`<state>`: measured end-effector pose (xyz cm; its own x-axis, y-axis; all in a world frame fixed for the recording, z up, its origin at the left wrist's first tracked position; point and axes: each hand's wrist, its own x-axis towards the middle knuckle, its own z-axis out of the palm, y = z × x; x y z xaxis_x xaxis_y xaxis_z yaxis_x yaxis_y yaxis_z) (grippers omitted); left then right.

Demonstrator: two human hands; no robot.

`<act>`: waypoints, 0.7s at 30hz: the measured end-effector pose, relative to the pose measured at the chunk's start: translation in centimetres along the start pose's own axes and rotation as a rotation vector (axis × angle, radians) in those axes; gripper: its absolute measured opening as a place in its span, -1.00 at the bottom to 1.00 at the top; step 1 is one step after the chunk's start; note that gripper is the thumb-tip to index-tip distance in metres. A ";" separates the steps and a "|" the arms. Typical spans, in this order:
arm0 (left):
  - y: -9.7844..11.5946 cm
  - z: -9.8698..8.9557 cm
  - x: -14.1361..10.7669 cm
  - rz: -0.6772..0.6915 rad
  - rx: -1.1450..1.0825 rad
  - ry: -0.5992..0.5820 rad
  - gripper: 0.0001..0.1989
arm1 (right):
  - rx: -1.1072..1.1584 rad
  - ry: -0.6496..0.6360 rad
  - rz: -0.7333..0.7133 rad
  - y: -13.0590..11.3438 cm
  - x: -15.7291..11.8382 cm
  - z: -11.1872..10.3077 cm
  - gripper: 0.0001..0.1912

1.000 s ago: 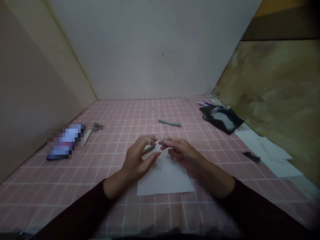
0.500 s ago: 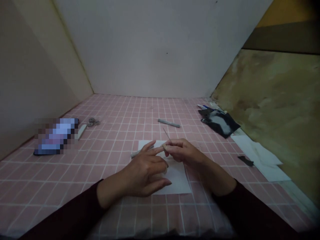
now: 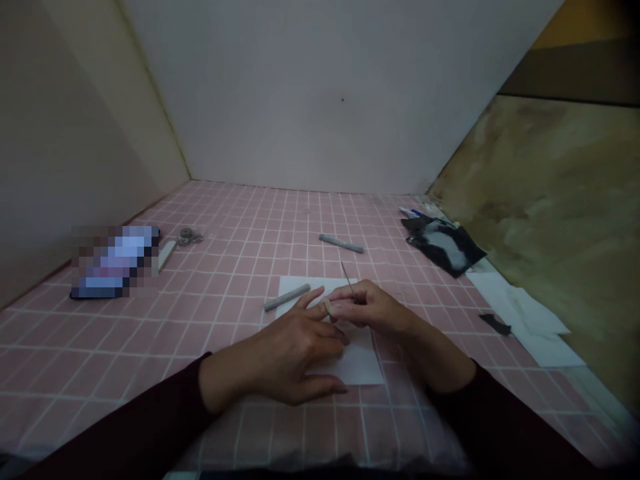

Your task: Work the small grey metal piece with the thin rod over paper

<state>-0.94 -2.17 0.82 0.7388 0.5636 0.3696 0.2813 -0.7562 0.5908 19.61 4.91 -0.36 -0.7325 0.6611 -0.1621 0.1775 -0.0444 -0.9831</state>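
My left hand (image 3: 303, 350) is palm down over a white sheet of paper (image 3: 357, 363), its fingers spread. A small beige band (image 3: 329, 308) sits around or against one of its fingers; which one of these is hard to tell. My right hand (image 3: 373, 308) is closed at that finger, its thumb and fingertips pinching at the band. From the same grip a thin needle-like tool (image 3: 347, 272) sticks up, and its lower part is hidden. One grey rod (image 3: 287, 297) lies across the paper's left corner, just beyond my left hand.
Another grey rod (image 3: 341, 243) lies farther back on the pink checked cloth (image 3: 240, 233). To the left are a blurred phone (image 3: 117, 260), a white strip (image 3: 167, 255) and small grey rings (image 3: 187, 235). To the right lie a black packet (image 3: 447, 247), white papers (image 3: 525, 320) and a dark scrap (image 3: 495, 324).
My left hand has shifted slightly down, uncovering more of the near grey rod. In my right hand the needle-like tool has swung more upright and rightward. The view has moved slightly.
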 end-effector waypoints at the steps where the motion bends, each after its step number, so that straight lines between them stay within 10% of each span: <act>1: 0.0 0.0 0.0 -0.002 -0.003 -0.003 -0.89 | -0.006 -0.012 -0.003 0.0 0.0 0.0 -0.66; 21: -0.3 -0.2 0.0 -0.035 -0.017 -0.045 -0.80 | 0.002 -0.117 -0.125 -0.1 0.1 0.5 -0.67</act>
<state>-1.18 -1.90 0.81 0.7555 0.5740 0.3160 0.2973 -0.7300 0.6154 19.22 4.63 -0.27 -0.8201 0.5702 -0.0473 0.0793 0.0313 -0.9964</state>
